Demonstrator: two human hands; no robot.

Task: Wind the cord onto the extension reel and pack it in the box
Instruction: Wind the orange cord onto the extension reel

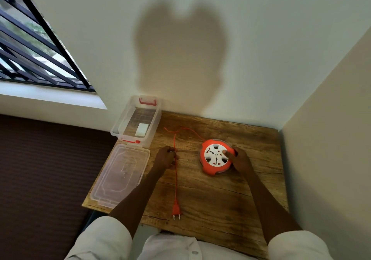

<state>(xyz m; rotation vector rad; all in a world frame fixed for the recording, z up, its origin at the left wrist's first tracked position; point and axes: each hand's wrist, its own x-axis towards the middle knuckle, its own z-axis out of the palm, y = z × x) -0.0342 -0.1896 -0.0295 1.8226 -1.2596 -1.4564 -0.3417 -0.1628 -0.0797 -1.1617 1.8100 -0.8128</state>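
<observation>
An orange extension reel with a white socket face lies flat on the wooden table. My right hand grips its right rim, thumb on the white face. A thin orange cord leaves the reel's top, loops left, then runs down toward me to an orange two-pin plug near the front edge. My left hand pinches the cord about midway. A clear plastic box with red latches stands open at the table's back left corner, a small white item inside.
The box's clear lid lies flat at the table's left edge, just left of my left arm. Walls close in behind and to the right of the table. A barred window is at the upper left.
</observation>
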